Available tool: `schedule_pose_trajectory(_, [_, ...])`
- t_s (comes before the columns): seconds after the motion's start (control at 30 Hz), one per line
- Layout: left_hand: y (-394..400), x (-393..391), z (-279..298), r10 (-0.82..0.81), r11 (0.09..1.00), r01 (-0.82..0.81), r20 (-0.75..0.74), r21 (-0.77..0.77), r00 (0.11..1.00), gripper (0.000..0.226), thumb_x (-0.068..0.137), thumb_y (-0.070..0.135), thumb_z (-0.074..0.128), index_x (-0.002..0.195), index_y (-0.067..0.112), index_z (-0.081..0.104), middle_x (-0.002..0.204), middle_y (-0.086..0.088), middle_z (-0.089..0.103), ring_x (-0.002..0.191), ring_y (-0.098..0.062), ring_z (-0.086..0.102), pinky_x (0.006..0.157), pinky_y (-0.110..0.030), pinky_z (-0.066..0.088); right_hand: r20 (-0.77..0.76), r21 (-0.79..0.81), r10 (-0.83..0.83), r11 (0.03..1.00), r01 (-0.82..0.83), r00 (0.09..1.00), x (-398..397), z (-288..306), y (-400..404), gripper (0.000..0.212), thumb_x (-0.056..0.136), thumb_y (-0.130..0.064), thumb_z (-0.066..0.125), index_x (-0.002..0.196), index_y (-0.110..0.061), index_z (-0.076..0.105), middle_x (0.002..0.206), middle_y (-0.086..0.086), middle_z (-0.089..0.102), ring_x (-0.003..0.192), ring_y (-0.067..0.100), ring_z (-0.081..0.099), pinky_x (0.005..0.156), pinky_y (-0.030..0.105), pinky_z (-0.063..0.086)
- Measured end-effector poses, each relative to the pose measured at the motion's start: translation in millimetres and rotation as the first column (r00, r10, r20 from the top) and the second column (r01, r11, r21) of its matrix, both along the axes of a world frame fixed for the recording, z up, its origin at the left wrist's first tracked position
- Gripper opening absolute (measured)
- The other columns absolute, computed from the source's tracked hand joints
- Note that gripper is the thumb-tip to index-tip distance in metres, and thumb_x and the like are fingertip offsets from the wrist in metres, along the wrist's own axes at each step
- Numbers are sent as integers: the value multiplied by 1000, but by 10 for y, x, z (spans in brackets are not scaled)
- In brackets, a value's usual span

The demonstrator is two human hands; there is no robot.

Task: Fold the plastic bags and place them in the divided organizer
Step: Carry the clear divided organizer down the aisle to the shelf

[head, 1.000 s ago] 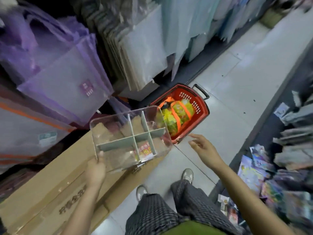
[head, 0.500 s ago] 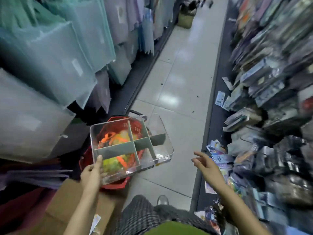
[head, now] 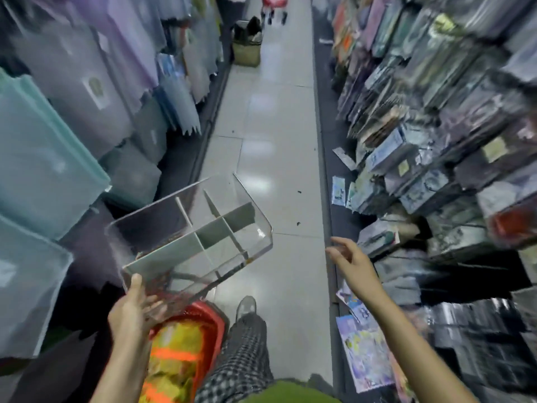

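Along the left side of the aisle, large translucent storage bags (head: 43,158) in teal, grey and purple are hung in overlapping rows, blurred by camera motion. At the near left, the left hand (head: 132,311) is seen gripping the near corner of a clear divided organizer (head: 189,237), with the thumb laid up over the near wall and the fingers curled beneath the base. The organizer is held up in the air above the floor, tilted, and its pale grey-green dividers (head: 203,237) are seen crossing inside it; its compartments are seen to hold nothing. Just below the organizer, a red shopping basket (head: 215,318) is partly covered by it, and yellow packets with orange bands (head: 174,353) are seen lying in the basket. A checked trouser leg and a grey shoe (head: 246,305) are seen just right of the basket, on the pale tiled floor (head: 276,126). Further right, the right hand (head: 353,264) is held out in the air, well apart from the organizer, with fingers spread and relaxed and nothing held in it. Along the right side, shelves of packaged goods (head: 436,141) are stacked densely; the packets are too blurred to be identified. At the far end of the aisle, a woven basket (head: 247,50) is set on the floor.
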State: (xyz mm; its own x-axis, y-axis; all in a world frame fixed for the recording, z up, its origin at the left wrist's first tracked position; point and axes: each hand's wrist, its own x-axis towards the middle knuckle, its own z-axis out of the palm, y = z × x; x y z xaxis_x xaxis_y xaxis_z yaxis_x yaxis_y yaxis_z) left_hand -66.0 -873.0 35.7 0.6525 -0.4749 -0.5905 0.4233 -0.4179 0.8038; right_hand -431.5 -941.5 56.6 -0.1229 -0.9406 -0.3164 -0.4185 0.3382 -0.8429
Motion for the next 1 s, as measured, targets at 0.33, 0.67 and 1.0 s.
schedule_pose_trajectory(0.33, [-2471,-29,33,-108,993,108,-16,39,994,46,89,42,60,103,0,51,80,-16,58,62,-24,56,37,-20,50,34,66,-159,985,156,987,-157,89,-1559,26,94,-28,54,119,-26,54,107,-7,63,97,-3,56,74,9,39])
schedule_pose_trajectory(0.67, [-5164,-842,-139,-174,984,173,20,44,985,37,84,44,66,79,10,52,74,-13,57,43,-14,54,43,-22,49,14,165,-206,966,201,978,-1002,-250,-3914,25,94,-19,53,119,-17,54,111,9,64,104,22,58,92,34,45])
schedule_pose_trajectory(1.0, [-7732,-1462,224,-253,966,258,164,-8,953,37,82,51,64,82,16,53,75,-5,59,55,-14,60,53,-31,49,-2,74,-15,997,15,1000,-1414,142,-7260,22,93,-26,55,116,-26,57,106,-1,65,100,14,60,88,30,45])
